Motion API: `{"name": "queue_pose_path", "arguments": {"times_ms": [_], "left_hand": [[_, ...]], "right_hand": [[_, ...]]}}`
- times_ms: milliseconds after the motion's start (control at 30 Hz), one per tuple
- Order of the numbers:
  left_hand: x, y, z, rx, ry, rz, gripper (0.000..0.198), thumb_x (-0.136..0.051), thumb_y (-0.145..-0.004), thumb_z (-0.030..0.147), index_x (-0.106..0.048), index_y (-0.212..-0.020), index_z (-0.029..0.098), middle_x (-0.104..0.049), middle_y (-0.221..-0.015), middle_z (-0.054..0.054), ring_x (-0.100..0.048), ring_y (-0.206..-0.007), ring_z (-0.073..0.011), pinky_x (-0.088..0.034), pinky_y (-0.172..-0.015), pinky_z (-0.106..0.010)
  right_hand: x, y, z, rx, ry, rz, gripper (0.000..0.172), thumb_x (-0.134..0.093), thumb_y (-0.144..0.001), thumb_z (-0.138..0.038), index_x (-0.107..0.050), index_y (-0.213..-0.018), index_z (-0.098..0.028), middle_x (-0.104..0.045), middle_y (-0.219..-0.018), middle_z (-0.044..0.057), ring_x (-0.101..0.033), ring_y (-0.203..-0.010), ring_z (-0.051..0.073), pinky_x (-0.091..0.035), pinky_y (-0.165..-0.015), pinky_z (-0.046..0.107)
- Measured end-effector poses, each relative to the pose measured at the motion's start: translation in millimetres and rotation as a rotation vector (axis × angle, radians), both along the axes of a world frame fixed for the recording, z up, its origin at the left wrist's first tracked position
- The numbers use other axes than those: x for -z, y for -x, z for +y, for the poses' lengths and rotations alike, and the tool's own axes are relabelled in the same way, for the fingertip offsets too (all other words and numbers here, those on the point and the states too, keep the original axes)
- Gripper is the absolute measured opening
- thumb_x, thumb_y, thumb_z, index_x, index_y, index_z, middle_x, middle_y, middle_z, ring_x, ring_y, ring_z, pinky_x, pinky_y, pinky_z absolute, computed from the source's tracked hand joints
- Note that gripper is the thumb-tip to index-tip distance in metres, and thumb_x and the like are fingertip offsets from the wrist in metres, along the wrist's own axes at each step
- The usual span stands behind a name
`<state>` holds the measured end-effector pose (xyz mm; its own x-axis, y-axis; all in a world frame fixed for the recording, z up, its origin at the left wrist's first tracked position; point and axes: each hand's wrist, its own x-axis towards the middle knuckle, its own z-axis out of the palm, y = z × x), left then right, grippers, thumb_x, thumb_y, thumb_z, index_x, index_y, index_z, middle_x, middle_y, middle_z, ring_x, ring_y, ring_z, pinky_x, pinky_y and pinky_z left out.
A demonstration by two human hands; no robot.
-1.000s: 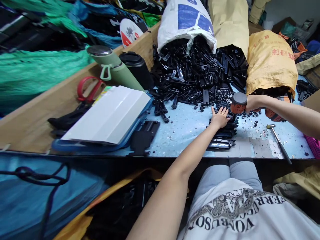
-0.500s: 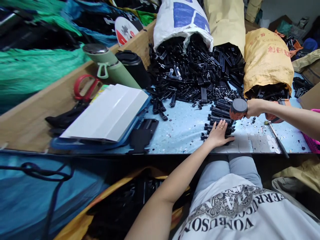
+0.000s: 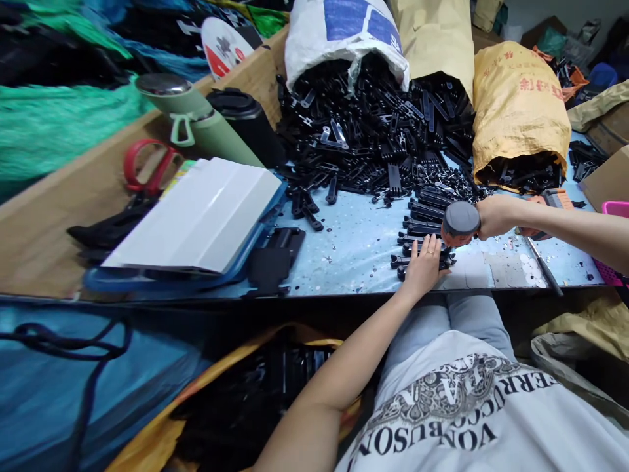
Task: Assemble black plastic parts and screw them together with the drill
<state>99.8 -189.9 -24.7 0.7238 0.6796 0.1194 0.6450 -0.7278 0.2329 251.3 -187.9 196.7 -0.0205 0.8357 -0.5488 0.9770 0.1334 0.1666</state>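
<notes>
My right hand (image 3: 496, 216) is wrapped round the grip of an orange and grey cordless drill (image 3: 460, 223). The drill's nose points down at a row of slim black plastic pieces (image 3: 426, 211) lying side by side on the bench; its tip is hidden. Flat on the near end of that row rests my left hand (image 3: 422, 265), fingers stretched out and close beside the drill. A ring shows on one finger. Small screws (image 3: 449, 180) lie scattered just beyond the row.
Behind, black parts (image 3: 363, 137) spill from a white sack (image 3: 344, 39), with a yellow sack (image 3: 523, 105) to their right. A dark-handled tool (image 3: 545, 265) lies at right. On the left are a white box lid (image 3: 196, 219), red-handled scissors (image 3: 130, 167) and a green flask (image 3: 216, 131).
The drill in my right hand has come nearer to me along the row, closer to my left fingers. My left hand stays on the pieces. The whole view has shifted slightly.
</notes>
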Motion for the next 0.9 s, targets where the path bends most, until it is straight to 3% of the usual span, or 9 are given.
{"name": "queue_pose_path", "arguments": {"times_ms": [200, 367, 500, 600, 733, 900], "left_hand": [[0.5, 3, -3, 0.018, -0.004, -0.036, 0.068, -0.063, -0.075, 0.047, -0.047, -0.131, 0.01, -0.04, -0.141, -0.019, -0.022, -0.138, -0.0334, -0.01, -0.113, -0.052], [7.3, 6, 2, 0.014, -0.082, -0.028, 0.073, -0.055, -0.08, 0.048, -0.037, -0.136, 0.005, -0.032, -0.145, -0.022, -0.022, -0.138, -0.033, -0.015, -0.112, -0.052], [12.8, 8, 8, 0.031, -0.177, -0.069, 0.072, -0.047, -0.084, 0.051, -0.034, -0.138, 0.005, -0.03, -0.146, -0.021, -0.024, -0.137, -0.034, -0.016, -0.11, -0.056], [14.1, 10, 7, 0.113, -0.215, -0.176, 0.054, -0.043, -0.087, 0.048, -0.05, -0.127, 0.013, -0.046, -0.136, -0.018, -0.036, -0.131, -0.032, -0.021, -0.108, -0.055], [14.8, 10, 1, 0.087, -0.187, -0.307, 0.031, -0.045, -0.088, 0.037, -0.065, -0.1, 0.016, -0.066, -0.099, -0.012, -0.058, -0.098, -0.0239, -0.043, -0.086, -0.038], [14.4, 8, -3, -0.023, -0.235, -0.355, 0.028, -0.052, -0.085, 0.041, -0.066, -0.084, 0.016, -0.065, -0.083, -0.009, -0.057, -0.083, -0.0228, -0.042, -0.072, -0.035]], "right_hand": [[5.4, 16, -13, 0.015, 0.063, 0.057, 0.018, -0.067, -0.057, -0.022, -0.071, -0.073, -0.014, -0.067, -0.071, 0.009, -0.064, -0.072, 0.025, -0.044, -0.06, 0.028], [21.5, -8, -39, 0.096, -0.015, 0.17, 0.024, -0.066, -0.059, -0.027, -0.07, -0.079, -0.014, -0.069, -0.078, 0.01, -0.065, -0.074, 0.024, -0.045, -0.059, 0.026], [41.8, -73, -73, 0.385, -0.093, 0.562, 0.031, -0.073, -0.057, -0.026, -0.067, -0.085, -0.015, -0.066, -0.069, 0.003, -0.062, -0.063, 0.017, -0.045, -0.054, 0.022], [59.7, -137, -86, 0.632, -0.248, 0.821, 0.035, -0.075, -0.057, -0.02, -0.063, -0.089, -0.014, -0.061, -0.06, 0.0, -0.055, -0.051, 0.011, -0.044, -0.05, 0.02], [81.6, -223, -85, 0.953, -0.509, 0.823, 0.031, -0.073, -0.061, -0.02, -0.059, -0.087, -0.011, -0.051, -0.047, -0.003, -0.045, -0.039, 0.008, -0.038, -0.04, 0.02], [105.8, -293, -85, 1.198, -0.492, 0.724, 0.024, -0.07, -0.067, -0.027, -0.055, -0.072, -0.01, -0.049, -0.043, 0.0, -0.04, -0.034, 0.008, -0.031, -0.036, 0.021]]}}
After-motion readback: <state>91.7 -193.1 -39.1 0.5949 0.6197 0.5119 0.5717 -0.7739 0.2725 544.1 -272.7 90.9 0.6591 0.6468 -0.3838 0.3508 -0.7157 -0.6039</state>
